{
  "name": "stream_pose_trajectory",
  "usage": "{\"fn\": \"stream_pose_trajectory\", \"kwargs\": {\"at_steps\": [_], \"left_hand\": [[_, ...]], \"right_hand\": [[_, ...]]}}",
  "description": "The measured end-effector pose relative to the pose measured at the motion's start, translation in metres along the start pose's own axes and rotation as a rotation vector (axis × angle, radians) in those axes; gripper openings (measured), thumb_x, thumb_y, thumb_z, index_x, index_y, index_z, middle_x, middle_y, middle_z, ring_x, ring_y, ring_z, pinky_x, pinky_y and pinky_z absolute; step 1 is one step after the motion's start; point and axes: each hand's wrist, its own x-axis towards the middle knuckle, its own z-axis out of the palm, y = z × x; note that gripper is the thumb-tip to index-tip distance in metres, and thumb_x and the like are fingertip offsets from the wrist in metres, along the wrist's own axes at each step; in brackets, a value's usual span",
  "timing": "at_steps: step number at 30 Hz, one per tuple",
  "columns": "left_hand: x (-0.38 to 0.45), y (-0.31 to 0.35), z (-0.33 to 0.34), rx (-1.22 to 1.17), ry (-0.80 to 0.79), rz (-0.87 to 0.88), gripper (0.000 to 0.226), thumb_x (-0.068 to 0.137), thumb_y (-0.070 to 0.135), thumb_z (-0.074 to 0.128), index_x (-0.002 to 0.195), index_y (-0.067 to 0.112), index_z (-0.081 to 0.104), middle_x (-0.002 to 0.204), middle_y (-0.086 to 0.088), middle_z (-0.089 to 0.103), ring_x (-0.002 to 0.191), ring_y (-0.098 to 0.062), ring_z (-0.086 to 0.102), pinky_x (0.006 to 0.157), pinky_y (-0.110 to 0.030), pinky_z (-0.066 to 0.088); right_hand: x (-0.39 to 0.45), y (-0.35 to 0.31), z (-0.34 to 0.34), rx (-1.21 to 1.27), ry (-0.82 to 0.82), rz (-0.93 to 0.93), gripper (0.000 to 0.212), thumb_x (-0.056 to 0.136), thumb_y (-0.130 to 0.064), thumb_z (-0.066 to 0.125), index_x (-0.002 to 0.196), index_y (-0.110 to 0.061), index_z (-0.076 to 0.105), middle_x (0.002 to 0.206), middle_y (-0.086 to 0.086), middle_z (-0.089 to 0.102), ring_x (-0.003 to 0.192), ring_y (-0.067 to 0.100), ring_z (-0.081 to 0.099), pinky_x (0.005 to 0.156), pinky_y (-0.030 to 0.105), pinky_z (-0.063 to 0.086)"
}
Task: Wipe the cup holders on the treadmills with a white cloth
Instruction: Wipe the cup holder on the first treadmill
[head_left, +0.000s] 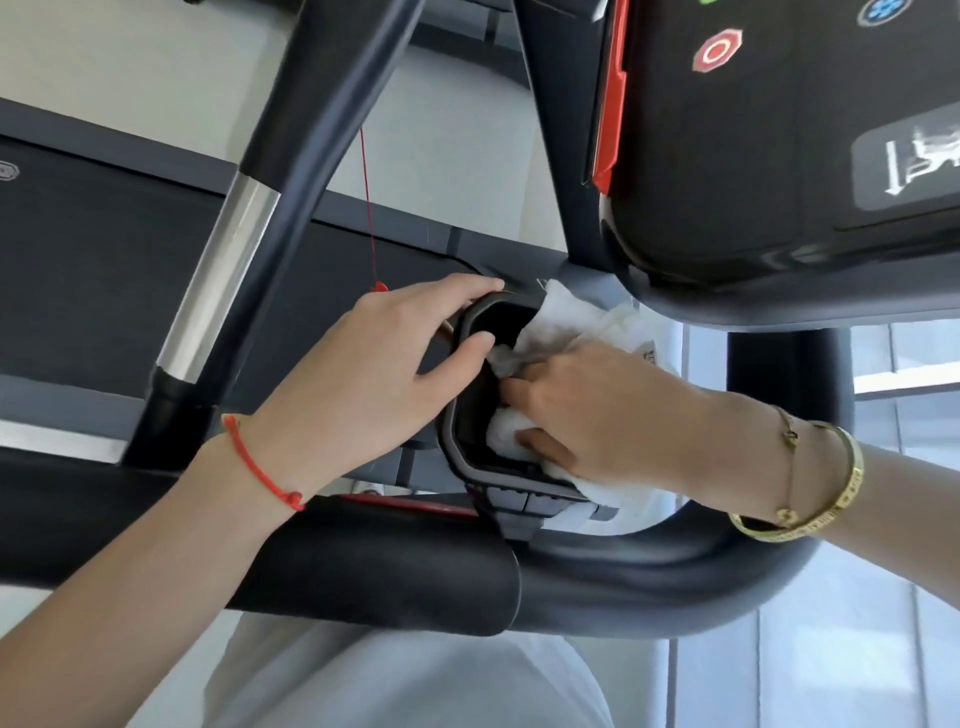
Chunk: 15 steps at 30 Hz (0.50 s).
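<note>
A black cup holder (452, 436) with a raised rim sits left of the treadmill console. My left hand (374, 374) grips its far-left rim, with the thumb hooked over the edge and the fingers along the outside. My right hand (587, 410) reaches in from the right, fingers curled round a crumpled white cloth (566, 317). It presses the cloth against the holder's inner right wall. Part of the cloth spills over the rim above and below the hand.
The black treadmill console (753, 156) with a red stop button (717, 52) hangs at the upper right. A curved black handlebar (597, 582) runs below the holder. A black and silver upright (228, 260) slants at the left, and a red safety cord (369, 208) hangs behind it.
</note>
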Motion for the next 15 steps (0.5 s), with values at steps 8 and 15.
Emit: {"fn": "stream_pose_trajectory", "kwargs": {"at_steps": [8, 15], "left_hand": [[-0.002, -0.004, 0.0, 0.015, -0.031, 0.002, 0.047, 0.097, 0.049, 0.045, 0.144, 0.042, 0.043, 0.11, 0.03, 0.053, 0.109, 0.001, 0.058, 0.08, -0.013, 0.044], [-0.004, -0.002, 0.0, 0.029, -0.023, 0.003, 0.048, 0.097, 0.049, 0.043, 0.144, 0.042, 0.042, 0.115, 0.017, 0.063, 0.091, -0.007, 0.064, 0.083, -0.038, 0.054]], "right_hand": [[0.004, -0.001, -0.009, 0.112, -0.177, 0.074, 0.022, 0.081, -0.014, 0.057, 0.061, -0.02, 0.048, 0.069, -0.008, 0.046, 0.071, 0.018, 0.049, 0.058, 0.028, 0.036], [-0.009, -0.014, 0.004, 0.415, 0.276, 0.412, 0.021, 0.09, -0.035, 0.04, 0.093, -0.028, 0.06, 0.085, -0.007, 0.061, 0.086, 0.015, 0.06, 0.074, 0.035, 0.049]]}}
